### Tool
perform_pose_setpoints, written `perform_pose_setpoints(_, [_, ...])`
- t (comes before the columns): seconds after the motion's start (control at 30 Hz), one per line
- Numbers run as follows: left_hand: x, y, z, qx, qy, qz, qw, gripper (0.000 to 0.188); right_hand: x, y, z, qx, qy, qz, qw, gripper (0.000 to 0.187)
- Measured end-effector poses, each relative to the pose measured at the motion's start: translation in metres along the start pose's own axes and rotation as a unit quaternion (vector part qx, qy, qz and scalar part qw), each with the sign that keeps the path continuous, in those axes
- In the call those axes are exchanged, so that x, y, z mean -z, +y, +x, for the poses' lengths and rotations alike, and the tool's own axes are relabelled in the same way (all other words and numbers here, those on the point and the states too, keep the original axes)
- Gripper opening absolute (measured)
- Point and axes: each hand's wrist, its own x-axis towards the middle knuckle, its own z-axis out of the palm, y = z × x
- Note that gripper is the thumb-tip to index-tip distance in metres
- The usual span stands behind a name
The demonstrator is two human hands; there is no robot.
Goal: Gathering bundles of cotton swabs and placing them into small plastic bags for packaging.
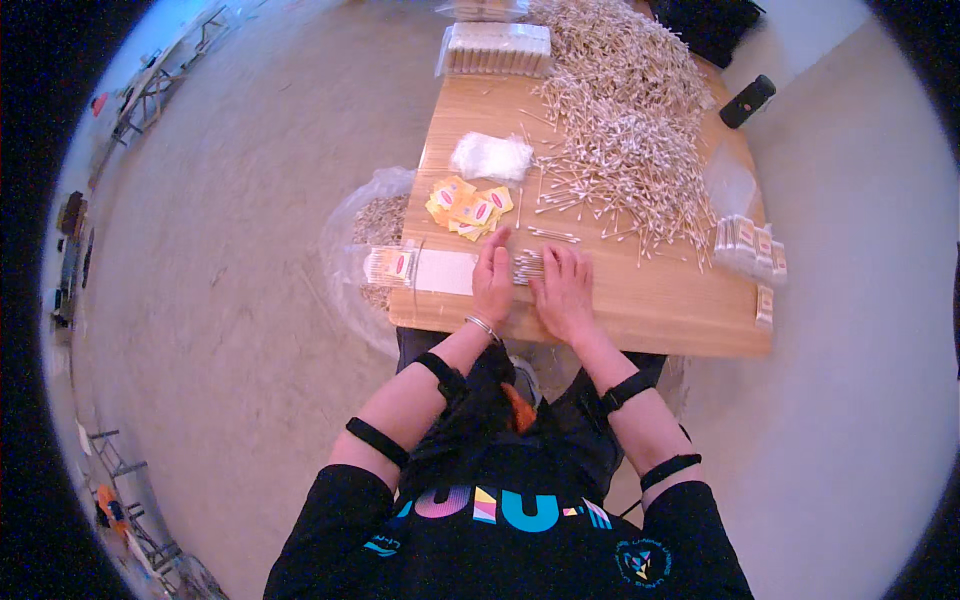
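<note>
My left hand [492,279] rests edge-down on the wooden table, fingers stretched out and pointing away from me. Beside it, my right hand [563,290] lies palm down with its fingers extended. A small row of cotton swabs [527,266] sits between the two hands, and my right fingertips touch its right end. Just left of my left hand is a white rectangular strip [445,271]. A clear packet of cotton swabs with a yellow label [391,266] extends over the table's left edge. A few loose swabs [553,236] lie just beyond my fingers.
A large heap of cotton swabs [630,120] covers the far right. Yellow cards [470,207], clear plastic bags [491,157] and a packed bundle [497,50] line the left side. Filled packets [750,248] and a black cylinder [747,102] are at right. A swab-filled bag [375,225] stands beside the table.
</note>
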Motion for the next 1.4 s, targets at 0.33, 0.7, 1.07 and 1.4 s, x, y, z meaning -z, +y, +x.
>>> perform_pose_setpoints(0.33, [-0.005, 0.006, 0.003, 0.058, 0.019, -0.087, 0.994, 0.044, -0.016, 0.019, 0.012, -0.151, 0.141, 0.351, 0.913, 0.038])
perform_pose_setpoints(0.7, [0.000, -0.005, 0.001, 0.010, -0.011, -0.016, 1.000, 0.047, -0.025, -0.005, 0.021, -0.105, 0.136, 0.324, 0.930, 0.032])
perform_pose_setpoints(1.07, [0.002, 0.000, 0.003, 0.004, 0.010, -0.027, 1.000, 0.050, -0.023, -0.002, 0.019, -0.121, 0.080, 0.379, 0.914, 0.029])
perform_pose_setpoints(1.4, [0.003, 0.000, 0.004, 0.004, -0.041, 0.026, 0.999, 0.049, -0.025, -0.003, 0.019, -0.131, 0.085, 0.499, 0.852, 0.034])
